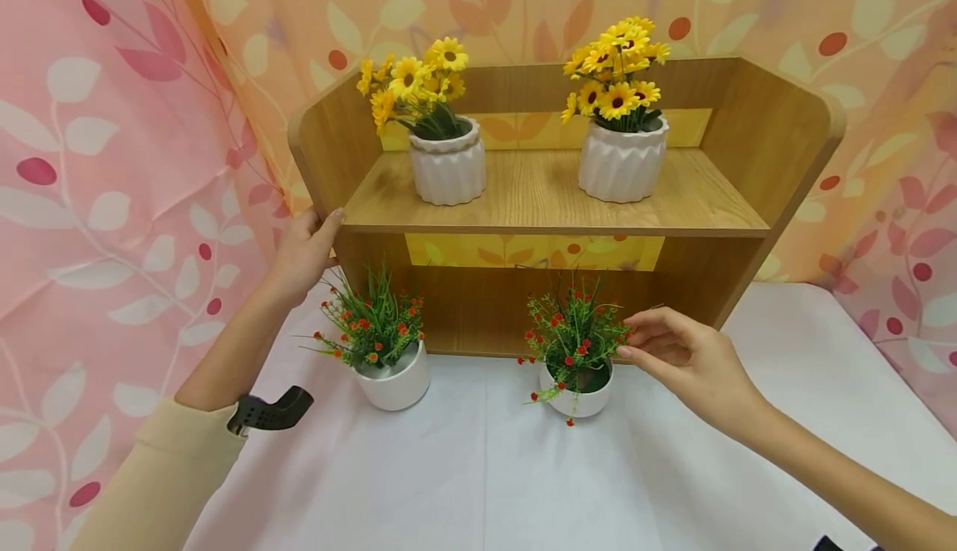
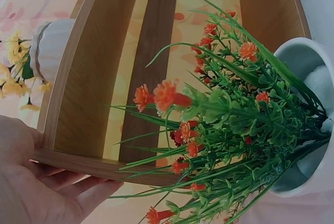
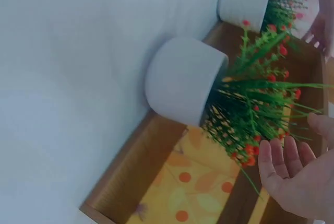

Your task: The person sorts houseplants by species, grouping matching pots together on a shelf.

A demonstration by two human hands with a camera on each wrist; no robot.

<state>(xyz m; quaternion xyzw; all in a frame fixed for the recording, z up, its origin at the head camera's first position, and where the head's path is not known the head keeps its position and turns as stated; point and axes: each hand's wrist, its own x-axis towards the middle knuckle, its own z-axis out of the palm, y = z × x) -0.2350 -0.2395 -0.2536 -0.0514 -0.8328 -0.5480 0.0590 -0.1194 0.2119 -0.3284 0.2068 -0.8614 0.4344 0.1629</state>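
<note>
My left hand point(image 1: 302, 256) grips the left side of a two-tier wooden shelf point(image 1: 553, 212), its thumb by the upper board and fingers on the outside of the panel point(image 2: 99, 169). Just below it, a white pot point(image 1: 396, 381) holds grass and orange-red flowers point(image 2: 167, 96). My right hand point(image 1: 691, 360) has its fingers loosely bent beside the foliage of a second white pot point(image 3: 180, 80) with small red flowers point(image 1: 576, 339). Its thumb and fingers stand apart at the leaf tips in the right wrist view. Both pots stand on the white cloth before the shelf.
On the upper board sit two fluted white pots, the left one point(image 1: 449, 167) and the right one point(image 1: 622, 162), both with yellow flowers. White cloth point(image 1: 478, 468) covers the table. Patterned curtains point(image 1: 112, 202) hang at the left, behind and at the right.
</note>
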